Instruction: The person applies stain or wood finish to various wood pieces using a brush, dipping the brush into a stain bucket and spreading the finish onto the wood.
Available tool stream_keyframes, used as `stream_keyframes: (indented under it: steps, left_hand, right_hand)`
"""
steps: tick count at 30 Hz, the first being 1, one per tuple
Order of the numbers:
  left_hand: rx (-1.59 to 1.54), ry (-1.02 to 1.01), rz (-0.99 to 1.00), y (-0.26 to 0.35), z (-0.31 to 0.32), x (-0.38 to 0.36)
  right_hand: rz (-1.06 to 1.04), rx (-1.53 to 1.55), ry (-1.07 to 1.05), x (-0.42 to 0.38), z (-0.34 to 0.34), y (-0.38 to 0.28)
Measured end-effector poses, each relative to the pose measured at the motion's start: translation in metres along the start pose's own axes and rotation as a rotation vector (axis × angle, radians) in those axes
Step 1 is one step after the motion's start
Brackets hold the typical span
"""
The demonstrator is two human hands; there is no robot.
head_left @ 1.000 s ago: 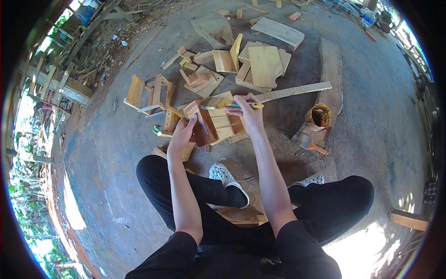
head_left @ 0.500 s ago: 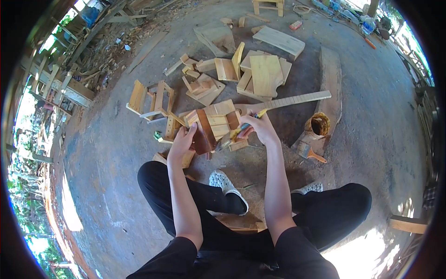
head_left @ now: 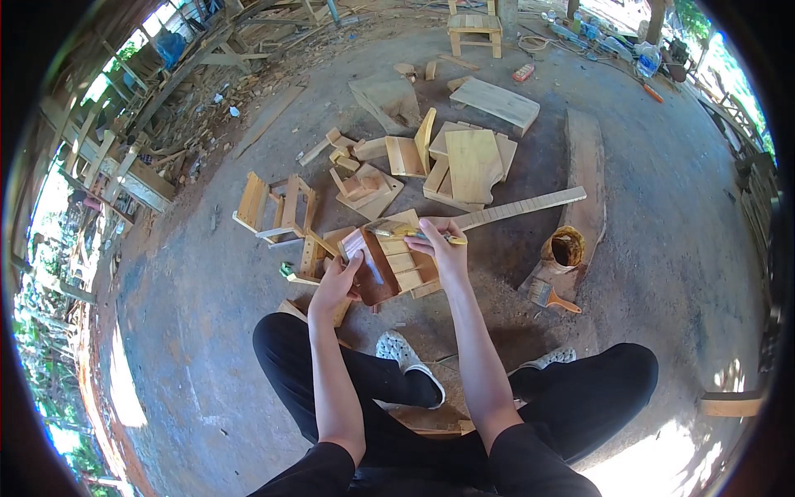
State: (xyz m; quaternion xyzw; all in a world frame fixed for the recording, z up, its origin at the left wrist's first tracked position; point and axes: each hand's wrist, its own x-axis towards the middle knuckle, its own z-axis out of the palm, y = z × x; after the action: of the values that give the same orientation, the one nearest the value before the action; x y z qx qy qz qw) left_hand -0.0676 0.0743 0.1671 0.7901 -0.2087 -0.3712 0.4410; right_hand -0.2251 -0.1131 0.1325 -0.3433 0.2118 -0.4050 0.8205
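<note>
I sit on the concrete floor with a small wooden slatted piece [head_left: 396, 258] in front of my knees. Its left face is dark brown and glossy, the rest is pale bare wood. My left hand [head_left: 338, 286] presses against that dark face and steadies the piece. My right hand [head_left: 445, 247] grips a yellow-handled paintbrush [head_left: 408, 235] held level, its bristles lying on the top edge of the piece.
A stained tin of finish [head_left: 566, 248] stands to the right with a second, orange-handled brush [head_left: 550, 295] beside it. Pale boards [head_left: 472, 161], offcuts and a small wooden frame [head_left: 273, 207] lie scattered ahead. A long slat [head_left: 522, 207] runs right; a thick plank [head_left: 586, 166] lies beyond it.
My right hand was low on the piece's front half a second ago, the brush pointing down; now it is raised and the brush lies level across the top. My left hand stays put.
</note>
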Motion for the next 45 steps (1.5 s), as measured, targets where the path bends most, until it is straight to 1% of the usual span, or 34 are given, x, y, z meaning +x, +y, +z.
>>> stream_keyframes:
  steps: [4,10,17,19,23,25,26,28,32,34,38,40,45]
  left_hand:
    - [0.013,0.007,-0.019,-0.008,-0.003,0.006]
    - [-0.025,0.028,0.038,-0.014,-0.001,0.010]
    - [-0.011,0.033,0.008,-0.008,-0.002,0.004]
    - [-0.004,0.043,0.001,-0.011,-0.003,0.006]
    - [0.032,0.048,-0.010,-0.018,-0.008,0.011]
    - [0.030,0.063,-0.004,-0.018,-0.009,0.012]
    - [0.049,0.062,-0.012,-0.017,-0.011,0.012]
    - [0.070,0.061,-0.018,-0.015,-0.011,0.012]
    - [0.044,0.063,0.001,-0.010,-0.006,0.008]
    - [0.043,0.056,0.005,-0.010,-0.005,0.008]
    - [0.012,0.062,0.021,-0.012,-0.003,0.009]
    - [0.006,0.060,0.022,-0.012,-0.003,0.010]
    - [0.015,0.065,0.019,-0.011,-0.004,0.006]
  right_hand:
    - [0.021,-0.019,-0.057,0.003,-0.008,0.002]
    - [0.056,-0.040,-0.100,0.005,-0.014,-0.003]
    - [0.127,-0.122,-0.190,0.005,-0.028,-0.023]
    - [0.183,-0.173,-0.293,0.005,-0.033,-0.033]
    - [0.233,-0.277,-0.361,-0.004,-0.037,-0.055]
    - [0.352,-0.369,-0.413,-0.005,-0.040,-0.061]
    - [0.350,-0.369,-0.413,-0.006,-0.040,-0.063]
    - [0.418,-0.439,-0.477,-0.006,-0.040,-0.064]
    - [0.432,-0.405,-0.428,-0.009,-0.028,-0.060]
    - [0.351,-0.373,-0.284,-0.009,-0.019,-0.055]
    - [0.298,-0.337,-0.221,-0.010,-0.007,-0.049]
    - [0.248,-0.342,-0.146,-0.009,-0.005,-0.042]
    - [0.159,-0.383,-0.074,-0.004,-0.003,-0.033]
